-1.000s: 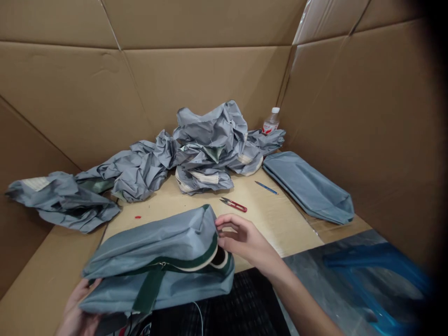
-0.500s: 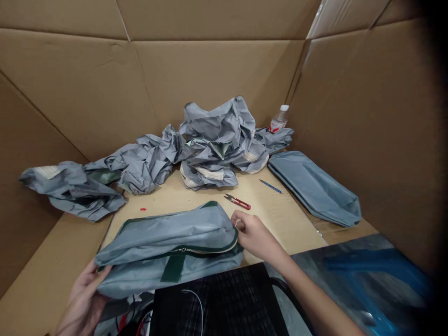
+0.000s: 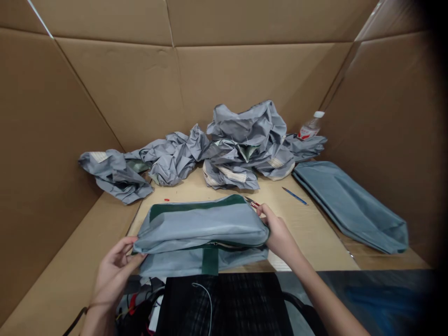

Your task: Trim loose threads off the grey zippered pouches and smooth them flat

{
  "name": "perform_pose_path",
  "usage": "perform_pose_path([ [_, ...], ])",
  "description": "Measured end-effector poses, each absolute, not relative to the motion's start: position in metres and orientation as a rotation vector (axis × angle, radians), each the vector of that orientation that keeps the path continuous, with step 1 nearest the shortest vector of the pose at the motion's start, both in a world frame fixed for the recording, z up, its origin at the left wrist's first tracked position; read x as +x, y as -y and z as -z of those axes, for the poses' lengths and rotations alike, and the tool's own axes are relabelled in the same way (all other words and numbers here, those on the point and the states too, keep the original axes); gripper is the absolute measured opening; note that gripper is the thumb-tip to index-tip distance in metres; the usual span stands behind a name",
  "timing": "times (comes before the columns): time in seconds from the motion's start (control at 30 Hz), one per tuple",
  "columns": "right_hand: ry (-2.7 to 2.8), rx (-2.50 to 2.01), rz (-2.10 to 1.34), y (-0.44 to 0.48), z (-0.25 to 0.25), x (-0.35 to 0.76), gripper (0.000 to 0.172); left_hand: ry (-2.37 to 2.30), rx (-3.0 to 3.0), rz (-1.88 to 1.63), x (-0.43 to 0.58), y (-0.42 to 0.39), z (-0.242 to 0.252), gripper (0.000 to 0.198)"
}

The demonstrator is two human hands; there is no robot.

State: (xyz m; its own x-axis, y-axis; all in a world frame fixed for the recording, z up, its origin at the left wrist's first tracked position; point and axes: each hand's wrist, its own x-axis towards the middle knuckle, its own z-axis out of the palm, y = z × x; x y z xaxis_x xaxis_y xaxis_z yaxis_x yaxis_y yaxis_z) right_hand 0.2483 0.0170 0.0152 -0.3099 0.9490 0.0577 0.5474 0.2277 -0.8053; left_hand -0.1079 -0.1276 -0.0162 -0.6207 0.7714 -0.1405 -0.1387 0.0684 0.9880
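Note:
A grey-blue fabric bag [image 3: 206, 226] with dark green trim, a zipper and a green tab lies across the near edge of the table. My left hand [image 3: 115, 266] pinches its left end between thumb and fingers. At the other end, my right hand [image 3: 278, 233] grips the right corner, its fingertips partly hidden behind the fabric. The zipper slider [image 3: 214, 243] sits near the middle of the front seam. Red thread snips [image 3: 251, 202] lie just behind the bag, partly covered by it.
Several crumpled grey fabric pieces [image 3: 245, 126] are heaped along the cardboard back wall. A folded blue-grey bag [image 3: 350, 205] lies at the right, beside a blue pencil [image 3: 295, 196]. Behind it stands a bottle with a white cap [image 3: 311, 127]. Cardboard walls enclose the table [image 3: 315, 238].
The bag has turned straighter to me, showing more green trim on its back edge. My right hand has closed on its right corner. The whole view has shifted left.

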Motion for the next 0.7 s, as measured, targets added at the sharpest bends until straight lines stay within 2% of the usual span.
perform_pose_path([
  [0.2,1.864,-1.230,-0.986,-0.015,0.003,0.257,0.035,-1.557,0.996,-1.493,-0.114,0.136,0.018,0.046],
  [0.27,1.842,-1.179,-0.967,-0.015,0.009,0.258,0.042,-1.520,1.041,-1.463,-0.114,0.137,0.016,0.047],
  [0.4,1.908,-1.077,-0.744,-0.009,0.009,0.257,0.053,-1.442,0.895,-1.540,-0.111,0.135,0.011,0.061],
  [0.53,1.954,-0.997,-0.576,0.002,0.001,0.251,0.054,-1.560,0.589,-1.558,-0.111,0.129,0.010,0.069],
  [0.7,1.999,-0.962,-0.365,0.008,-0.004,0.251,0.051,-1.712,0.490,-1.476,-0.117,0.124,0.014,0.078],
])
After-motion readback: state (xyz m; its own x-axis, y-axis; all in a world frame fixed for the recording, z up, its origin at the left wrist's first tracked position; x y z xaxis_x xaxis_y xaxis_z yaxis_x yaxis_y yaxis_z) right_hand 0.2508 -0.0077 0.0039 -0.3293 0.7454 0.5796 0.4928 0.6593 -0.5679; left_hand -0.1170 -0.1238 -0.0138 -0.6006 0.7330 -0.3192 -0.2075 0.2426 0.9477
